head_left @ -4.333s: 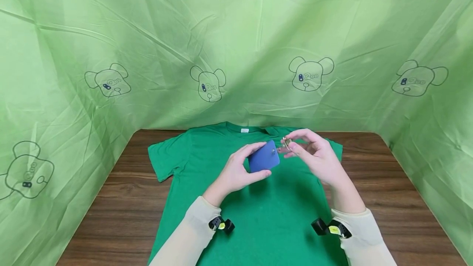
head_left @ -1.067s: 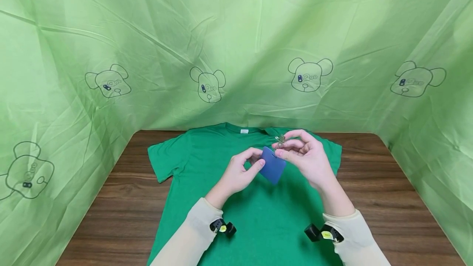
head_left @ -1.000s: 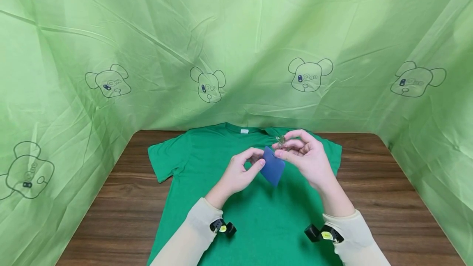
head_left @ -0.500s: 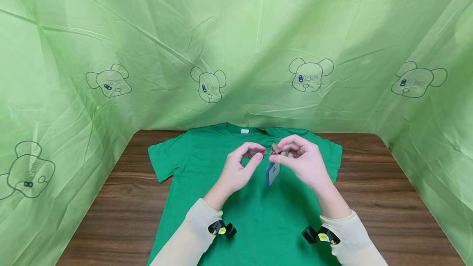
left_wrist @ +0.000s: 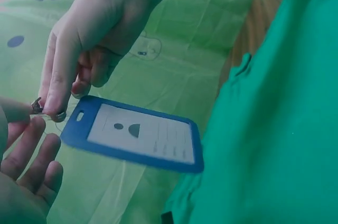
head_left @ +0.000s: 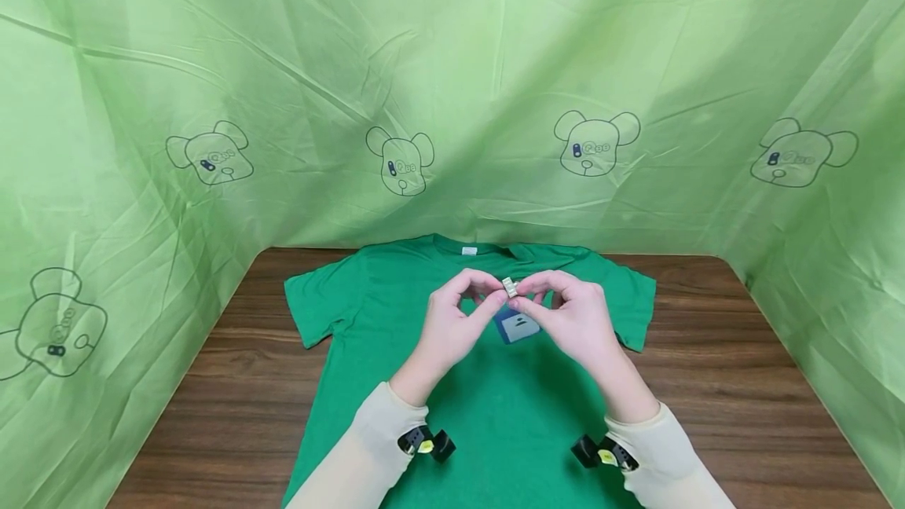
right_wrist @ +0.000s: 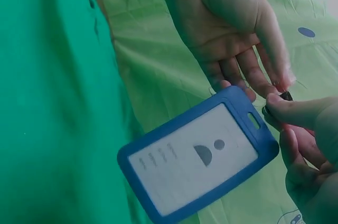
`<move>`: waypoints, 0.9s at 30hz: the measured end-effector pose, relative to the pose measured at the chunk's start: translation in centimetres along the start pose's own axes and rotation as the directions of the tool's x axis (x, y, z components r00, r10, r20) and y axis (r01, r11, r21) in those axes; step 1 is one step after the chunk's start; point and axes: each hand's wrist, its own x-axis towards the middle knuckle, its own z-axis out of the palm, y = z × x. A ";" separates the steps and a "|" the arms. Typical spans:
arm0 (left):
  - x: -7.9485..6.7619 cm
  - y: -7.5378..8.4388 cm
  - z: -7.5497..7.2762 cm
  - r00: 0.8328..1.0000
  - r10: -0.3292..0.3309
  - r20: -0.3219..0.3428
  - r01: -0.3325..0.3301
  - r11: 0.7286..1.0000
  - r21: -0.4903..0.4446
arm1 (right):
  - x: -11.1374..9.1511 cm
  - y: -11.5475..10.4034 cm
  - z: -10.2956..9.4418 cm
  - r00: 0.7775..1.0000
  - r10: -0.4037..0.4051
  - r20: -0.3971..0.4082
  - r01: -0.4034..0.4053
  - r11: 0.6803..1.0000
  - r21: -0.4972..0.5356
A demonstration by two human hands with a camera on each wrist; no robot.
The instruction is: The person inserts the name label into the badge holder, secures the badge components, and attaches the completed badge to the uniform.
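Note:
In the head view, my left hand (head_left: 456,316) and right hand (head_left: 574,319) meet fingertip to fingertip over the T-shirt. A small metal badge clip (head_left: 510,287) is pinched between thumb and forefinger of each hand, the left at one end and the right at the other. Below the right fingers hangs a blue ID badge holder (head_left: 519,326) with its white card side up. In the right wrist view, the badge holder (right_wrist: 198,155) has a slot near its end and a person icon on the card. The fingertips partly hide the clip.
A green T-shirt (head_left: 452,430) lies spread flat on the brown wooden table (head_left: 233,383), collar towards the back. Light green cloth (head_left: 481,61) with bear outlines walls in the back and sides. Each wrist wears a small black camera (head_left: 443,446).
The left hand has let go of the badge holder and now pinches the clip. The right hand has come left and lower, and the badge has swung from its plain blue side to its card side.

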 end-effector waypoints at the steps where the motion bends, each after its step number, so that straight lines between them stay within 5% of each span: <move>1: 0.0 0.0 0.0 1.000 -0.007 -0.010 0.007 1.000 0.000 | 0.0 0.0 0.0 1.000 -0.003 0.005 0.003 1.000 0.011; 13: 0.0 0.1 -0.2 0.999 -0.026 -0.029 0.023 0.992 -0.122 | 0.2 -0.1 -0.3 0.988 0.126 0.083 -0.143 0.959 0.246; 27: 0.0 0.0 0.1 0.999 0.029 -0.025 -0.033 0.983 -0.181 | 0.3 -0.6 -0.8 0.966 0.201 0.164 -0.235 0.947 0.219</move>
